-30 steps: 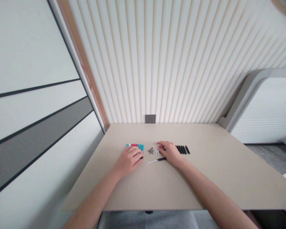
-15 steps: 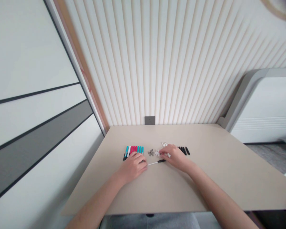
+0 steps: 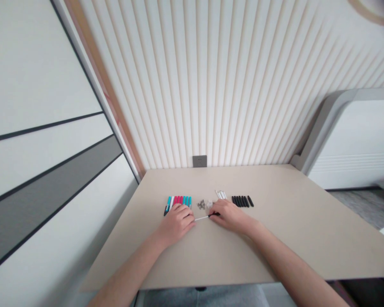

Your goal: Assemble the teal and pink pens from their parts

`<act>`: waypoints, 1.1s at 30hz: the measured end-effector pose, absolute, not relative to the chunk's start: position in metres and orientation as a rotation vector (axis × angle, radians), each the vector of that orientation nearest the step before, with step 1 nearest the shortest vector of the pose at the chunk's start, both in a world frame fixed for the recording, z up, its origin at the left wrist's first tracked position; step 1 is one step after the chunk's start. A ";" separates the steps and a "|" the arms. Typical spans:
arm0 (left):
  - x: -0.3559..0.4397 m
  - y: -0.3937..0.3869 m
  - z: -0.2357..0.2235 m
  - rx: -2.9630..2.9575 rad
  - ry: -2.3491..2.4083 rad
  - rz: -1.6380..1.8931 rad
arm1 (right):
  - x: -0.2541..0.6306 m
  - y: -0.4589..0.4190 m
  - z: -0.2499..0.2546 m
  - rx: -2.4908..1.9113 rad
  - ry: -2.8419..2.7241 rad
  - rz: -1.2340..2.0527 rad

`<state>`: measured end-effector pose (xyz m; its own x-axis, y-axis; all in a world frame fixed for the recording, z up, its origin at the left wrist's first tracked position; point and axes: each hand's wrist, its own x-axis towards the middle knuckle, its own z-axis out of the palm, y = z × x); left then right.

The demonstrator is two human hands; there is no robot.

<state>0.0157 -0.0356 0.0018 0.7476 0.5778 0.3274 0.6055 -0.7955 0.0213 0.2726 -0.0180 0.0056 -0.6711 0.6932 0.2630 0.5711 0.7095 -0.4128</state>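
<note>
Remotely, I see: right hand [image 3: 227,214], thumb and fingers pinching the black handle of a slim screwdriver [image 3: 202,218] | left hand [image 3: 176,222] bent at its thin tip, grip I cannot tell | glossy coloured tubes [image 3: 181,200], small, seemingly metallic bits [image 3: 201,204] | smooth beige table [image 3: 211,256].

"What colours are on the plain beige rectangular tabletop [image 3: 262,183]?"

"Left of its middle, slim, glossy cylindrical tubes [image 3: 178,199] run teal, white, pinkish-red, then teal. A slim, straight screwdriver [image 3: 202,218] pairs a black handle with a silvery-white shaft."

"And towards the right edge?"

"Solid black cylindrical pieces [image 3: 243,201], with thin white rods [image 3: 222,195] left of them."

"Beyond the far edge?"

"A ribbed off-white wall panel [image 3: 192,85], striped lengthwise in pale tan, with a dark grey rectangular socket plate [image 3: 199,161]."
</note>
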 end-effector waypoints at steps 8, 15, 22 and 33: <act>0.013 -0.034 0.003 -2.730 -1.053 -0.625 | 0.267 -0.019 0.003 -0.896 -2.478 0.426; 0.013 -0.035 0.005 -2.662 -1.151 -0.701 | 0.265 -0.020 -0.001 -0.836 -2.427 0.452; 0.013 -0.035 0.007 -2.642 -1.088 -0.784 | 0.263 -0.024 0.002 -0.800 -2.461 0.466; -0.003 -0.031 0.009 -2.568 -1.207 -0.947 | 0.274 -0.019 0.003 -1.002 -2.511 0.444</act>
<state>-0.0026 -0.0306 0.0093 0.4769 0.6414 0.6010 0.7361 -0.6651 0.1257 0.2737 -0.0188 0.0026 -0.6632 0.7072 0.2449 0.5804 0.6926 -0.4284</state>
